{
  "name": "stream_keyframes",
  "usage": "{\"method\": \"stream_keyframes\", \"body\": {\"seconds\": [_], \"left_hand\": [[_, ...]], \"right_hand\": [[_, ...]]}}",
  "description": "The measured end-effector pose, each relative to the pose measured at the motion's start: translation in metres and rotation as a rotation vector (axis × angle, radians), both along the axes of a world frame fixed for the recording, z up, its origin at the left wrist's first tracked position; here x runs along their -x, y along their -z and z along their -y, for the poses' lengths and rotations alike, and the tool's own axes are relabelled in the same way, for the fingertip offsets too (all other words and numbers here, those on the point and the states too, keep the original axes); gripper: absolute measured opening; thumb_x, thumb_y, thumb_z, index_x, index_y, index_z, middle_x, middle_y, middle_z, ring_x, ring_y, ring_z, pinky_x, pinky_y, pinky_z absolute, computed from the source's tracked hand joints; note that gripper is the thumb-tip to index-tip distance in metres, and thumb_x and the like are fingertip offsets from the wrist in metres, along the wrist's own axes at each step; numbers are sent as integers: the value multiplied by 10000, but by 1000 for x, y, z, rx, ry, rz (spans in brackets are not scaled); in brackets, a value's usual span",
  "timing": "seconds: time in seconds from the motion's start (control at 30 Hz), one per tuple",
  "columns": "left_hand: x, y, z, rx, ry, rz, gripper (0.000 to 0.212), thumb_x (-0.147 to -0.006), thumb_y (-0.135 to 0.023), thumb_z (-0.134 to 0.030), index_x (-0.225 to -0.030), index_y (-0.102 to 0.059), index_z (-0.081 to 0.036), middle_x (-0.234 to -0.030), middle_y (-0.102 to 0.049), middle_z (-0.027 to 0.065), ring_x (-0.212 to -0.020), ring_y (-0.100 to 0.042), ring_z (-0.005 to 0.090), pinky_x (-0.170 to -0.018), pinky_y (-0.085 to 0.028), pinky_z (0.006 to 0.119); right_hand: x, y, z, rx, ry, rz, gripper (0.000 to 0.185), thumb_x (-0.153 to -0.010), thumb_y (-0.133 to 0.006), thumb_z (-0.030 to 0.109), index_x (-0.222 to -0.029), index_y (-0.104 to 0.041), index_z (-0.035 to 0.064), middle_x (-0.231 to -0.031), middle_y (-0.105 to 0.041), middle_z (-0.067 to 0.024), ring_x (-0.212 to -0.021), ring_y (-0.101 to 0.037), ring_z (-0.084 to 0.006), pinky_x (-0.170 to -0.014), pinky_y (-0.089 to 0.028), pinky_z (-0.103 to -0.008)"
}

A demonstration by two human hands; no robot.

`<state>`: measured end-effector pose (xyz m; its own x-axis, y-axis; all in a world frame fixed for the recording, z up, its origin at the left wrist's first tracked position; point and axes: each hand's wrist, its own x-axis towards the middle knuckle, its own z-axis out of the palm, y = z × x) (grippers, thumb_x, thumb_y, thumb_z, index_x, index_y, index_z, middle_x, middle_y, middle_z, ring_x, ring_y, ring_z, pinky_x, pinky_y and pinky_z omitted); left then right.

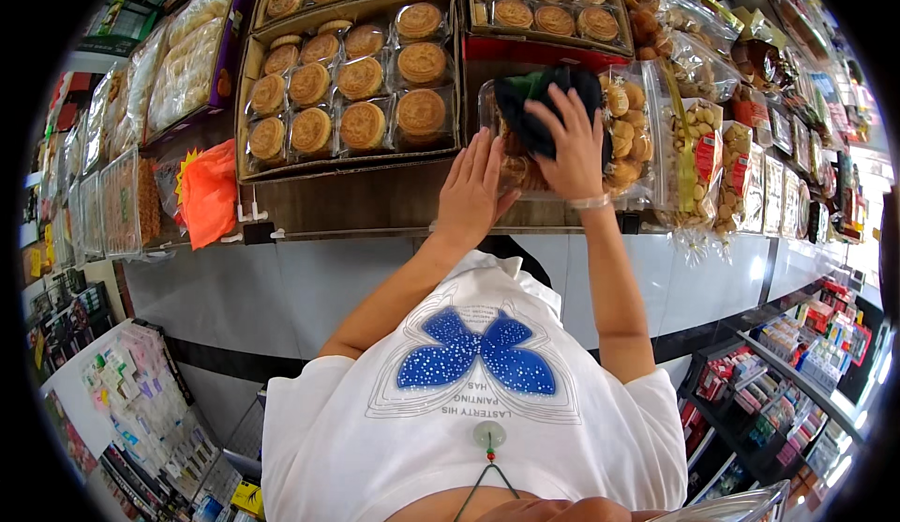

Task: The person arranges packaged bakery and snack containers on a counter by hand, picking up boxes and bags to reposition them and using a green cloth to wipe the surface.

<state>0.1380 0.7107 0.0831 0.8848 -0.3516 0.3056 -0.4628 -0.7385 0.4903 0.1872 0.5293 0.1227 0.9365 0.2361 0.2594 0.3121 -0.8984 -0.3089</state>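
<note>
My right hand (571, 143) lies spread on a crumpled dark cloth (520, 117) with a green patch; whether its fingers grip the cloth is hard to see. Beneath the cloth is a clear plastic package of baked goods (517, 174), partly hidden. My left hand (472, 184) rests flat with extended fingers at the package's left edge, near the corner of a cardboard box (351, 170) of individually wrapped round pastries (362, 126). Right of the cloth sits a clear bag of small round cookies (626, 135).
Another pastry box (555, 40) stands behind my hands. Bagged nuts or cookies (699, 149) crowd the right side. An orange cloth or bag (211, 195) and clear plastic containers (119, 198) are at left. A rail (351, 232) runs along the shelf's front edge.
</note>
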Motion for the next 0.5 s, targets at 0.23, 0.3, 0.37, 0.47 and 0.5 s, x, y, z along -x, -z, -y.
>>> {"method": "stream_keyframes", "body": {"seconds": [0.23,0.3,0.37,0.47,0.5], "left_hand": [[0,-4,-6,34,-20,7,702,-810,-677,-307,-1381,-366,-42,-1394,-416,173,-1279,-411,324,-1059,-338,407],[6,-12,-13,147,-26,-52,690,-802,-681,-317,-1362,-386,-43,-1363,-451,166,-1243,-443,325,-1030,-367,405],[13,-3,-26,201,-62,-66,692,-785,-689,-323,-1342,-398,-32,-1334,-478,167,-1205,-471,332,-996,-400,400],[22,29,-28,544,-171,-700,702,-819,-671,-443,-1306,-407,-11,-1176,-580,140,-1098,-548,241,-900,-454,356],[20,37,-25,722,-222,-968,707,-827,-664,-465,-1302,-408,-8,-1141,-597,131,-1074,-559,219,-887,-459,345]], "right_hand": [[150,3,18,-654,13,-306,374,-671,-595,43,-1043,-632,56,-1175,-594,-110,-1150,-530,-295,-1010,-371,-375],[185,19,27,-1376,419,-634,323,-718,-563,25,-1033,-629,2,-1062,-630,-103,-1006,-587,-210,-922,-431,-291],[204,32,31,-1401,738,-586,303,-771,-574,53,-1064,-611,-18,-1017,-630,-85,-963,-585,-167,-888,-443,-272],[208,48,34,-1336,805,-595,304,-838,-590,120,-1104,-589,-27,-991,-624,-71,-932,-580,-146,-860,-451,-266],[203,53,35,-1300,760,-607,312,-858,-595,147,-1117,-582,-26,-990,-621,-68,-927,-578,-146,-854,-453,-268]]}}
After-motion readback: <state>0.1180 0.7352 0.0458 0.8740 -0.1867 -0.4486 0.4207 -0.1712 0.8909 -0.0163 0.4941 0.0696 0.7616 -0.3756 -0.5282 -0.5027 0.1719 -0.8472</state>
